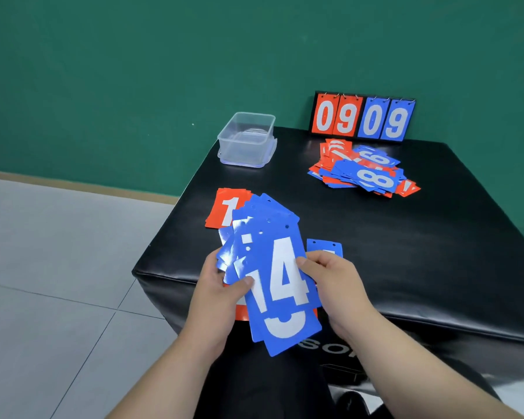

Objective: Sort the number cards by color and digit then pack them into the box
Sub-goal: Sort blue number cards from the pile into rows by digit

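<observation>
Both hands hold the blue card fan (266, 267) over the table's near edge: left hand (221, 285) grips it, right hand (330, 276) pinches the top "4" card (285, 276), long axis pointing away. Clear box (247, 140) sits far-left, nearer left hand.

You have one box (246, 140), one scoreboard (363, 117) showing four digits, two red and two blue, and one mixed pile (362, 173), too overlapped to count. You hold one blue fan (273, 267); one red card (224, 208) and one blue card (324, 246) lie apart.

I see a black padded table (436, 237) — a scoreboard (363, 117) reading 0909 at its back edge, green wall (133, 71) behind.
</observation>
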